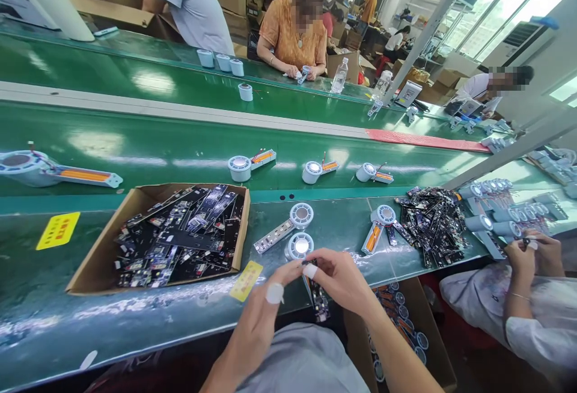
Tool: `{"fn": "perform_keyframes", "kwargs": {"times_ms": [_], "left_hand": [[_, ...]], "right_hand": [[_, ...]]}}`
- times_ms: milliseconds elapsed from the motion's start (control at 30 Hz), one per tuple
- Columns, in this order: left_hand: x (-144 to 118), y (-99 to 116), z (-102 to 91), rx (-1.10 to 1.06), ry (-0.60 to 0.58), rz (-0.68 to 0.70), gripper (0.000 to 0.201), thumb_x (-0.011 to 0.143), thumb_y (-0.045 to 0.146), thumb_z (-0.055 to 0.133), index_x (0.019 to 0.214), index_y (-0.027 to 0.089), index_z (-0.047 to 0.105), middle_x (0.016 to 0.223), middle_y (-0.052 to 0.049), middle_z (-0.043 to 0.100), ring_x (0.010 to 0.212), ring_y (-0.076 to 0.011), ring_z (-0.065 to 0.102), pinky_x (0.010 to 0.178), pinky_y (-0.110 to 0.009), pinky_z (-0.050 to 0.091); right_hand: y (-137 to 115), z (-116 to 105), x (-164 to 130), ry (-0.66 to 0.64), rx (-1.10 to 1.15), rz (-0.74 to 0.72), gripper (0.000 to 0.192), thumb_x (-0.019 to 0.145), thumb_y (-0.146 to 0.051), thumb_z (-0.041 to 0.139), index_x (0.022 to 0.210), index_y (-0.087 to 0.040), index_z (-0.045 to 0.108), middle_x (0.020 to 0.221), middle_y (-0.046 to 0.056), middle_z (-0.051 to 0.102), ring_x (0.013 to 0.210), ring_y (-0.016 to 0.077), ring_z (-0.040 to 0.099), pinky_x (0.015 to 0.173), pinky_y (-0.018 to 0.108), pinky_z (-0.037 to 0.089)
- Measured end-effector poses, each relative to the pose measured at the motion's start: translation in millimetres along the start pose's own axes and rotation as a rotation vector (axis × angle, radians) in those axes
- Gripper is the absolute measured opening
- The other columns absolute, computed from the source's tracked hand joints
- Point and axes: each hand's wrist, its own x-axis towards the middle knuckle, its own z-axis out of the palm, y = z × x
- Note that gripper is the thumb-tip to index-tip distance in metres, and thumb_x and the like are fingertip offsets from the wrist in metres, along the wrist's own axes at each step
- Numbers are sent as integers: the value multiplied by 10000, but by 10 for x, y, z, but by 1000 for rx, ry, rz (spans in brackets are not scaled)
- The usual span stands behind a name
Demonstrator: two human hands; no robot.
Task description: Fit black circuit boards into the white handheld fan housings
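The dark circuit strip (pixel 318 300) is partly covered by the right hand (pixel 341 279); its upper end is hidden behind the fingers. At 9 o'clock, the white lamp assembly (pixel 49 169) is cut off by the frame edge. At 3 o'clock, a co-worker's hands (pixel 532 252) hold an item too small to identify. Print on the yellow label (pixel 58 229) is illegible.

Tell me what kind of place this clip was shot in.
Most likely an electronics assembly line: a green conveyor carries half-built round units, a box holds black circuit boards, and workers sit alongside.
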Motion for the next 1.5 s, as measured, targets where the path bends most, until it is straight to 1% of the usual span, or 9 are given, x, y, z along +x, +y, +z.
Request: {"fn": "perform_keyframes", "kwargs": {"times_ms": [100,167,367,467,567,667,933,1200,1500], "left_hand": [[44,-93,80,-32,95,-169,473,969,514,401,1147,178,683,998,-100,793,886,-247,747,801,-377,611],[101,-152,157,8,23,-241,404,899,517,526,1051,183,694,878,-81,791,741,-240,735,682,-352,601],[199,-152,305,-291,-122,-229,490,847,574,599,1119,173,672,1028,-103,779,948,-258,728,859,-375,580],[181,-136,321,-329,-158,-231,518,870,568,572,1182,159,634,1005,-93,762,869,-226,709,840,-361,575],[143,-132,327,-164,-11,-248,495,921,514,477,1271,174,560,1082,-94,736,952,-226,686,882,-366,551],[113,-127,312,-66,78,-275,425,948,397,383,1303,209,520,1215,-88,697,1105,-226,656,965,-381,520],[80,-181,226,-164,-5,-224,451,927,379,460,1342,204,495,1335,-90,629,1252,-250,578,1068,-382,452],[126,-219,245,-220,-4,-208,494,900,506,589,1293,208,567,1119,-74,706,1080,-269,636,962,-377,489],[124,-136,206,-322,109,-269,512,810,509,668,1213,204,589,1187,-97,711,1162,-275,640,1033,-386,464]], "right_hand": [[151,33,-17,-74,445,151,213,812,-379,708,903,-190,674,694,-20,656,557,110,584,520,212,466],[226,87,-12,-101,649,219,228,765,-375,727,867,-187,651,664,-36,636,476,81,532,452,187,436],[254,205,-45,-99,877,169,286,720,-398,771,842,-189,616,604,-52,591,382,52,433,369,163,361],[208,168,-106,-125,861,86,285,747,-413,771,850,-199,615,626,-49,595,407,57,449,407,171,382],[135,83,-166,-46,597,-25,217,803,-369,747,912,-201,664,811,10,678,654,114,609,644,235,514],[66,32,-194,68,359,-67,187,838,-323,716,982,-205,693,954,51,705,888,168,643,851,300,514],[30,149,-175,92,764,113,229,762,-358,767,884,-222,628,757,5,698,752,182,678,788,319,532],[-26,110,-223,62,628,6,177,803,-321,762,887,-206,657,801,2,693,805,151,646,805,267,491],[41,154,-186,119,571,123,178,810,-320,733,880,-196,627,764,-14,657,735,123,595,717,236,443]]}}
